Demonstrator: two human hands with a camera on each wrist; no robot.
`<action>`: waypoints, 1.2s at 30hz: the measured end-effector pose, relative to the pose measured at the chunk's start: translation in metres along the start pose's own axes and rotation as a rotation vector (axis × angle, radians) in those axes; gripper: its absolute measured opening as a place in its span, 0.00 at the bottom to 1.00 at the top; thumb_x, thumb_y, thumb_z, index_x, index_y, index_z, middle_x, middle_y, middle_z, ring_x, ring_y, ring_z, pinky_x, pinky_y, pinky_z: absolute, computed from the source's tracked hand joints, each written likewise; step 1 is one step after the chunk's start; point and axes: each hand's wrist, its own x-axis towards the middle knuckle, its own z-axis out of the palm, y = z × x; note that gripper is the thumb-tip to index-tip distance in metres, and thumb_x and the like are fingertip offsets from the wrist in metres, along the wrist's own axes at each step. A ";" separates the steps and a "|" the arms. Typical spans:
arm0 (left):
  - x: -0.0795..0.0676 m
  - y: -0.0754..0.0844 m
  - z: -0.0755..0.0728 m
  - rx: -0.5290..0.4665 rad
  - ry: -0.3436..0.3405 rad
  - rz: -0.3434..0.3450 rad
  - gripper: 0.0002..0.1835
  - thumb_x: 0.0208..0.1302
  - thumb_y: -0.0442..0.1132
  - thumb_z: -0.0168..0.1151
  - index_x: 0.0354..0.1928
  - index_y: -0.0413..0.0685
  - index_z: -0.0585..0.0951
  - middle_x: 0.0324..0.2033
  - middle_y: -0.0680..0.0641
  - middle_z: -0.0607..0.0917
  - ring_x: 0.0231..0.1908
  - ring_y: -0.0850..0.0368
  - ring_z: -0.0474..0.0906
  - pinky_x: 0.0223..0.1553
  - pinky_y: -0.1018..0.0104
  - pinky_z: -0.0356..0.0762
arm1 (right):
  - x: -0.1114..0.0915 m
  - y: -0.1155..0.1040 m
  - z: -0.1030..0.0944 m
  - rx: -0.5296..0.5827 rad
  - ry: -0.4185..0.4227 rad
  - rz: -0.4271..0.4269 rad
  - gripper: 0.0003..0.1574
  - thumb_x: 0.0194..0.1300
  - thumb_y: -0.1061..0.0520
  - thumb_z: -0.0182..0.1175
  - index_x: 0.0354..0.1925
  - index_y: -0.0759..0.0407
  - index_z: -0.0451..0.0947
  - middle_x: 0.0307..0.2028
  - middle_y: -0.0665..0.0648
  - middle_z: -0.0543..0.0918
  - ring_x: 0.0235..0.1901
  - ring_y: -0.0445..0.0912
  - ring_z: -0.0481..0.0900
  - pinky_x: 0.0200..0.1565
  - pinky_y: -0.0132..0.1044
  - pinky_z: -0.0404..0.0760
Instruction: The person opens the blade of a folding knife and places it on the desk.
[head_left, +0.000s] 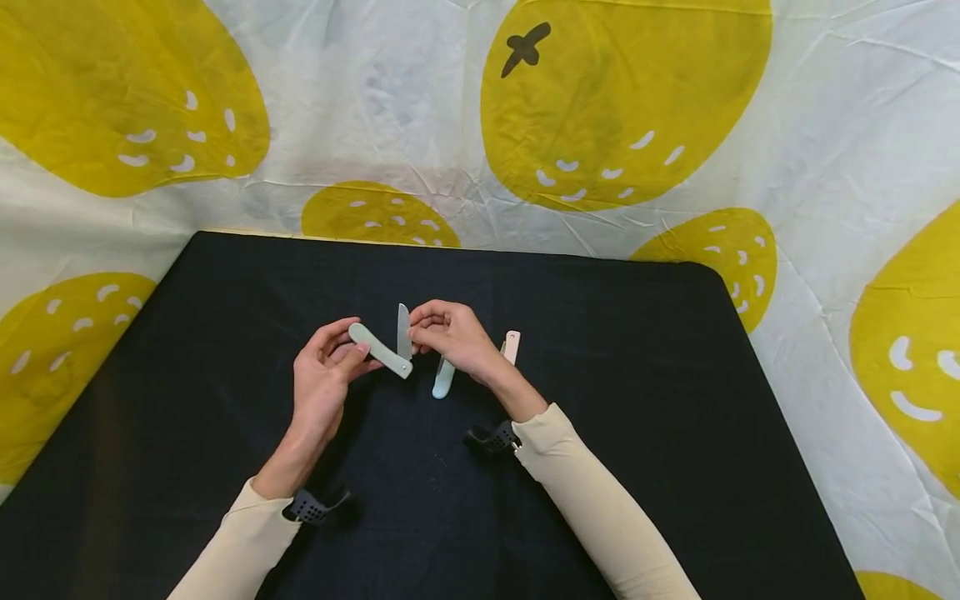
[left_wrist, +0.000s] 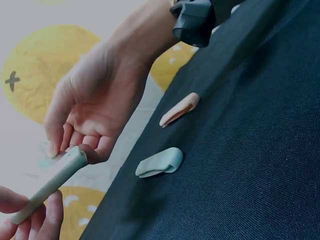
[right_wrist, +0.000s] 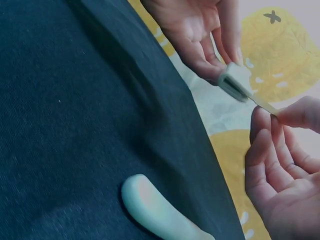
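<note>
A partly unfolded folding knife with a pale green handle (head_left: 380,350) is held over the black table. My left hand (head_left: 321,379) grips the handle between thumb and fingers. The blade (head_left: 403,327) stands up at an angle from the pivot end, and my right hand (head_left: 456,337) pinches it between thumb and fingertips. The right wrist view shows the blade's thin edge (right_wrist: 265,105) between those fingers. Below the right hand lies a pale blue folding knife (left_wrist: 160,162), folded. A pink folding knife (left_wrist: 180,110), also folded, lies farther right, partly behind the right wrist in the head view.
Black cloth covers the table (head_left: 637,433). Behind it and at its sides hangs a white curtain (head_left: 382,92) printed with yellow shapes. Each wrist wears a dark strap (head_left: 311,507).
</note>
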 end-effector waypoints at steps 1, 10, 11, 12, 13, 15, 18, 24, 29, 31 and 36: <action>0.000 0.000 0.000 0.011 -0.003 0.002 0.22 0.70 0.23 0.61 0.64 0.42 0.76 0.48 0.47 0.79 0.38 0.64 0.85 0.42 0.67 0.89 | 0.000 0.000 -0.001 0.006 -0.005 0.000 0.11 0.70 0.66 0.63 0.49 0.69 0.79 0.35 0.55 0.86 0.30 0.44 0.85 0.39 0.32 0.84; -0.003 0.002 0.001 0.050 -0.023 0.015 0.22 0.71 0.23 0.60 0.64 0.43 0.75 0.48 0.47 0.77 0.37 0.64 0.85 0.43 0.68 0.88 | 0.000 -0.004 -0.006 0.010 -0.082 0.002 0.22 0.67 0.67 0.67 0.58 0.64 0.76 0.42 0.57 0.84 0.35 0.41 0.85 0.41 0.33 0.82; -0.003 0.001 0.001 0.056 -0.034 0.021 0.23 0.71 0.23 0.61 0.64 0.43 0.75 0.47 0.47 0.77 0.37 0.64 0.85 0.43 0.68 0.88 | 0.000 -0.004 -0.006 0.009 -0.085 -0.002 0.23 0.67 0.67 0.67 0.58 0.65 0.76 0.42 0.56 0.84 0.35 0.41 0.85 0.40 0.33 0.82; -0.003 0.000 0.000 0.062 -0.047 0.031 0.23 0.70 0.23 0.61 0.65 0.44 0.75 0.47 0.47 0.77 0.37 0.64 0.85 0.43 0.68 0.88 | 0.000 -0.005 -0.006 0.009 -0.085 -0.005 0.23 0.67 0.68 0.67 0.59 0.65 0.76 0.42 0.56 0.84 0.34 0.40 0.84 0.40 0.33 0.82; -0.002 -0.001 -0.001 0.067 -0.065 0.044 0.24 0.70 0.23 0.61 0.66 0.44 0.75 0.47 0.48 0.77 0.37 0.64 0.85 0.43 0.68 0.88 | 0.000 -0.005 -0.006 0.008 -0.086 -0.008 0.23 0.67 0.68 0.67 0.58 0.65 0.76 0.41 0.55 0.84 0.34 0.40 0.84 0.40 0.32 0.82; -0.001 -0.003 -0.004 0.111 -0.111 0.082 0.25 0.69 0.24 0.63 0.67 0.44 0.75 0.46 0.48 0.78 0.38 0.64 0.85 0.43 0.69 0.88 | 0.000 -0.004 -0.006 0.005 -0.083 -0.007 0.23 0.66 0.69 0.67 0.58 0.66 0.76 0.39 0.55 0.84 0.33 0.39 0.83 0.39 0.32 0.82; 0.000 -0.006 -0.010 0.233 -0.189 0.146 0.27 0.67 0.25 0.66 0.67 0.44 0.76 0.44 0.47 0.80 0.38 0.65 0.85 0.43 0.71 0.87 | 0.000 -0.003 -0.007 -0.008 -0.082 -0.001 0.22 0.65 0.70 0.67 0.56 0.67 0.77 0.36 0.55 0.84 0.31 0.41 0.82 0.39 0.36 0.82; 0.001 -0.010 -0.022 0.481 -0.312 0.242 0.31 0.61 0.29 0.74 0.67 0.46 0.78 0.46 0.43 0.78 0.40 0.68 0.84 0.44 0.78 0.83 | -0.001 -0.002 -0.008 -0.039 -0.088 0.021 0.21 0.64 0.70 0.67 0.55 0.68 0.78 0.31 0.50 0.82 0.30 0.48 0.79 0.40 0.43 0.81; 0.002 -0.012 -0.026 0.577 -0.300 0.284 0.28 0.58 0.33 0.78 0.62 0.47 0.83 0.43 0.42 0.81 0.36 0.69 0.83 0.41 0.81 0.82 | -0.001 -0.001 -0.008 -0.033 -0.112 0.033 0.21 0.63 0.71 0.66 0.55 0.69 0.78 0.30 0.48 0.82 0.29 0.47 0.79 0.38 0.40 0.79; 0.002 -0.012 -0.026 0.590 -0.279 0.291 0.26 0.57 0.35 0.79 0.59 0.48 0.84 0.42 0.43 0.82 0.35 0.69 0.83 0.40 0.82 0.81 | -0.001 -0.001 -0.008 -0.031 -0.118 0.032 0.21 0.63 0.71 0.66 0.55 0.69 0.78 0.30 0.48 0.81 0.29 0.46 0.79 0.37 0.40 0.78; 0.000 -0.013 -0.025 0.589 -0.213 0.309 0.23 0.55 0.37 0.81 0.55 0.50 0.87 0.38 0.44 0.85 0.32 0.70 0.82 0.37 0.83 0.80 | 0.001 -0.001 -0.010 -0.029 -0.101 0.037 0.21 0.63 0.71 0.65 0.55 0.69 0.78 0.29 0.48 0.81 0.29 0.45 0.79 0.37 0.38 0.77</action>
